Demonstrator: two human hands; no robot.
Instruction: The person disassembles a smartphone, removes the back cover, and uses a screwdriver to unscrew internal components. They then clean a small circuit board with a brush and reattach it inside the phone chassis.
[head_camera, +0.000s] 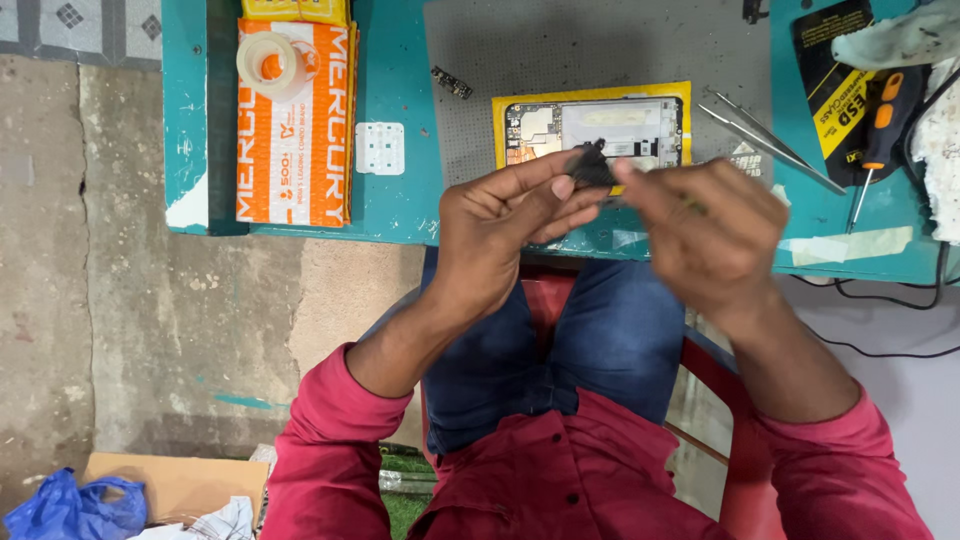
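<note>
My left hand (500, 225) pinches small black part (592, 165) at frame centre, raised above opened phone (600, 130) for closer view; right hand (705, 230) blurred, grip unclear.

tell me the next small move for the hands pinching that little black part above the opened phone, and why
Probably lower the small black part toward the opened phone on the grey mat. The left hand pinches it at the fingertips, the right hand meets it, blurred, and both hover just above the exposed board, so that looks the likely spot.
</note>
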